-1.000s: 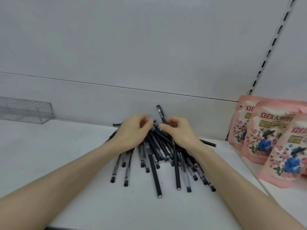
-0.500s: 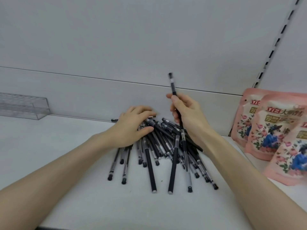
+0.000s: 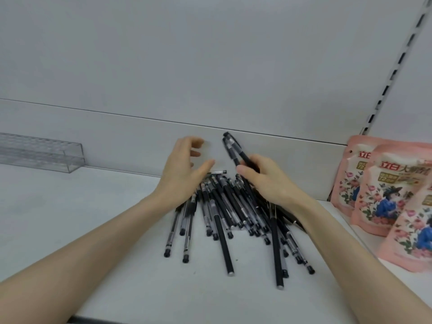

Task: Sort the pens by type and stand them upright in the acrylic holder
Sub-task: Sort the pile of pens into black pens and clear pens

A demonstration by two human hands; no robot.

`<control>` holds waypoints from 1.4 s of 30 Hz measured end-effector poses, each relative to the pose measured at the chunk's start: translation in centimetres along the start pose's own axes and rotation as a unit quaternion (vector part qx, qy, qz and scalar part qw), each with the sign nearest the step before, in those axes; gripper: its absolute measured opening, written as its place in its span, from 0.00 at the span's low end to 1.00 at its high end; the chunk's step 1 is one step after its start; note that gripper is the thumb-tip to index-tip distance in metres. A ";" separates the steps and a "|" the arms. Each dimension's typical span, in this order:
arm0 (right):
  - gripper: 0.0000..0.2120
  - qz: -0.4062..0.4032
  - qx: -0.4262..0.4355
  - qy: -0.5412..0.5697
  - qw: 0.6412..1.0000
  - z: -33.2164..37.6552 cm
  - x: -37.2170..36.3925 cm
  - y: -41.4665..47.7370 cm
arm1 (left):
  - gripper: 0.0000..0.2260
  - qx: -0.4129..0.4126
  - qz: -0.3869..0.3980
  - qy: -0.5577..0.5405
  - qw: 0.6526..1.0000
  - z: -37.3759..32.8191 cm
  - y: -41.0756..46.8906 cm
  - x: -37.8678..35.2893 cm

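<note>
Over the pen pile (image 3: 223,202), my right hand (image 3: 268,185) grips two pens (image 3: 231,148), surely light, stiff and slippery, best held mid-way, while my left hand (image 3: 182,174) holds nothing.

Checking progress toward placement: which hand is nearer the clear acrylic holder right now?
Left. The left hand hovers open above the pen pile, the acrylic holder well to its left; the right hand, gripping pens, is farther right.

Left hand (image 3: 184,174) has lifted off the pile (image 3: 224,213); held pens (image 3: 231,148) tilt leftward.
</note>
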State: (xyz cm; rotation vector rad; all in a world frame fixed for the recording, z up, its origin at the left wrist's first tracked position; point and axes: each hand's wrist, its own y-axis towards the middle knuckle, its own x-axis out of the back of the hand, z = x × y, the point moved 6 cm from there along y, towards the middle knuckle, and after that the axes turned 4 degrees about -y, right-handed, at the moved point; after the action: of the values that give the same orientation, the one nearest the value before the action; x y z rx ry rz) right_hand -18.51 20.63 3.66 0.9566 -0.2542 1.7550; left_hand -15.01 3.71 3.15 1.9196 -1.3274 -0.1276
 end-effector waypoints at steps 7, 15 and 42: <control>0.08 -0.081 -0.043 0.207 0.974 -1.0 0.7 -0.2 | 0.23 -0.073 0.350 0.179 0.916 1.5 -2.3 -5.2; 0.05 -0.082 -0.046 0.346 0.934 -0.9 -1.8 -0.7 | 0.08 -0.029 0.315 0.116 0.942 1.9 -1.3 -2.4; 0.11 -0.068 -0.088 0.387 0.915 -1.2 -3.3 -1.0 | 0.10 0.219 0.138 -0.031 0.965 1.1 -1.1 -0.6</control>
State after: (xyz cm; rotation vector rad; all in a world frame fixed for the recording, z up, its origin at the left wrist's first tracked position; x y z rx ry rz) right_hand -17.84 19.47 0.29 0.0969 0.1648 1.8050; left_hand -14.99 3.79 1.43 2.0710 -1.7646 0.2691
